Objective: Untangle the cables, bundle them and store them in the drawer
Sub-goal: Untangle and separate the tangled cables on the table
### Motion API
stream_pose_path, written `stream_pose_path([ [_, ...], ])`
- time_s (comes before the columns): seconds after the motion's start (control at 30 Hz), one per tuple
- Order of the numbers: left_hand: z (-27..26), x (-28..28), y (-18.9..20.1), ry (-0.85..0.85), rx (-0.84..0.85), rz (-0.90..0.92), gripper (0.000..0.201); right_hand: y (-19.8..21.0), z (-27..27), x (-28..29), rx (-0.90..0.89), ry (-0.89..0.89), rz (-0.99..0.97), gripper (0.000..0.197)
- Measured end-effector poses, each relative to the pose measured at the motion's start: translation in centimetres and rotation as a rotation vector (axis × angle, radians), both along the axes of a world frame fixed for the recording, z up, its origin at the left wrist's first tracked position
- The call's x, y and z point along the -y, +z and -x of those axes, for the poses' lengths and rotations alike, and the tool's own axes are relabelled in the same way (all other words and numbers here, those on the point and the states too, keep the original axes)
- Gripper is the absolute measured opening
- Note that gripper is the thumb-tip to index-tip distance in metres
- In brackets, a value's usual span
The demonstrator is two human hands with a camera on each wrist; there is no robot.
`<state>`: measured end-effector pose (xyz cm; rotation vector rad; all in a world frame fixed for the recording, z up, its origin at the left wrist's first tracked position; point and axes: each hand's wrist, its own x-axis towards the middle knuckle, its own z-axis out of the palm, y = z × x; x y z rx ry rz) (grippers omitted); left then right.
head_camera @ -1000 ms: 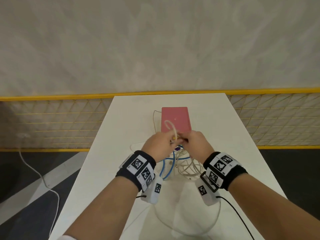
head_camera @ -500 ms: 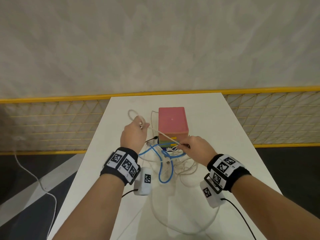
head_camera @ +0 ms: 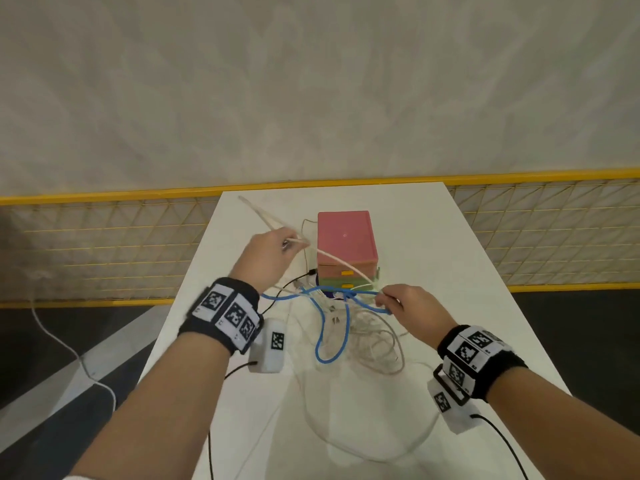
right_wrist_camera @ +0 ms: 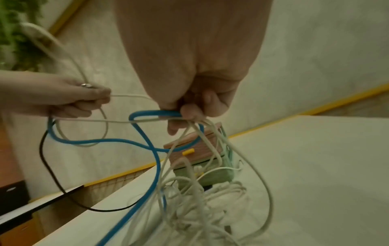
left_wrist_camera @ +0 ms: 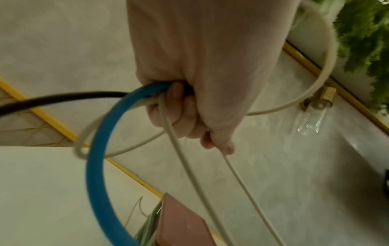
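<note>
Both hands (head_camera: pixel 266 261) grip cables (head_camera: pixel 332 327); drawer (head_camera: pixel 346 251) beyond.

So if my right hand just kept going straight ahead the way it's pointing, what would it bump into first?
Probably the stacked drawer box. The right hand, pinching the blue cable and white cables, points at the box's front, with only cable strands between. Depth is hard to judge, so the gap is unclear.

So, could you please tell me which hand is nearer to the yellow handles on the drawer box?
Right. The right hand pinches cables just in front of the drawer box and its handles; the left hand is raised off to the box's left, gripping a white cable.
</note>
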<state>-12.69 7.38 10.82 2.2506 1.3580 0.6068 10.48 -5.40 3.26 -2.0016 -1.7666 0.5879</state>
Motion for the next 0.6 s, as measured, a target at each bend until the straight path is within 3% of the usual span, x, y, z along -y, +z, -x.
stream_pose_path([
  [0.07, 0.0, 0.3, -0.2, 0.018, -0.014, 0.043, 0.024, 0.0, 0.5, 0.0, -0.042, 0.01, -0.035, 0.029],
  [0.17, -2.0, 2.8, -0.5, -0.157, 0.003, 0.164, 0.055, 0.3, 1.9, -0.5, -0.028, 0.038, -0.098, 0.03],
  [0.3, -4.5, 5.1, -2.5, -0.325, -0.091, 0.205, 0.025, 0.9, 3.0, -0.4, 0.036, 0.092, -0.206, 0.023],
  [0.43, -3.5, 4.4, -2.3, -0.267, -0.086, 0.179, 0.028, -0.3, 2.1, 0.3, 0.11, 0.058, -0.067, 0.02],
  [0.6, -0.6, 1.9, -0.8, -0.082, -0.05, 0.132, 0.031, -3.0, 0.6, 1.6, 0.033, 0.001, -0.023, 0.016],
])
